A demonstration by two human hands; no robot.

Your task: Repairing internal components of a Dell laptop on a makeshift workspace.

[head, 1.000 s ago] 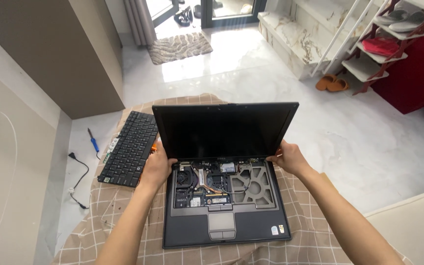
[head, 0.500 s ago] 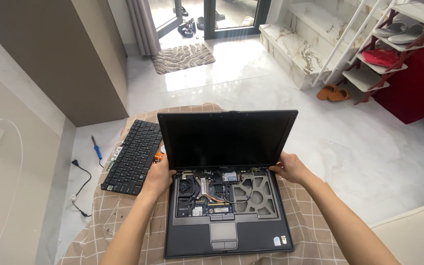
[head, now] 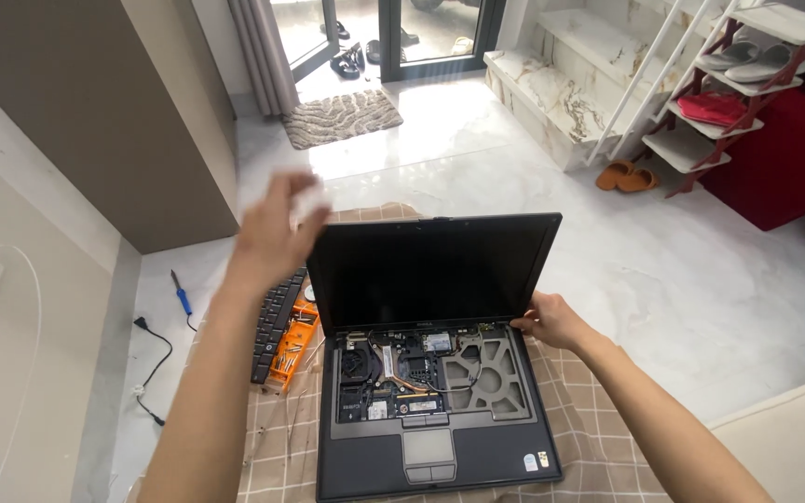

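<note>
- Under the fingers of the right hand (head: 552, 321), in the head view, lies the right rear corner of the open dark grey laptop (head: 435, 401); the fingers curl over this corner near the hinge and grip it.
- Just left of these fingers the laptop base is without its keyboard, so the fan, the copper heat pipe and the green boards are visible.
- Above and left of the right fingers stands the black laptop screen (head: 430, 275), upright and dark.
- Beyond the upper left corner of the screen the left hand (head: 272, 233) is raised in the air; its fingers are loosely spread and blurred, and I cannot tell if they hold something.
- Below the left fingers, beside the laptop's left edge, lies the removed black keyboard (head: 277, 321), with a small orange plastic tool case (head: 293, 343) touching it.
- Beneath the laptop, close to both wrists, is the beige checked cloth (head: 598, 438).
- Far left of the left fingers, a blue-handled screwdriver (head: 180, 294) lies on the white floor, near a black cable (head: 153, 359).
</note>
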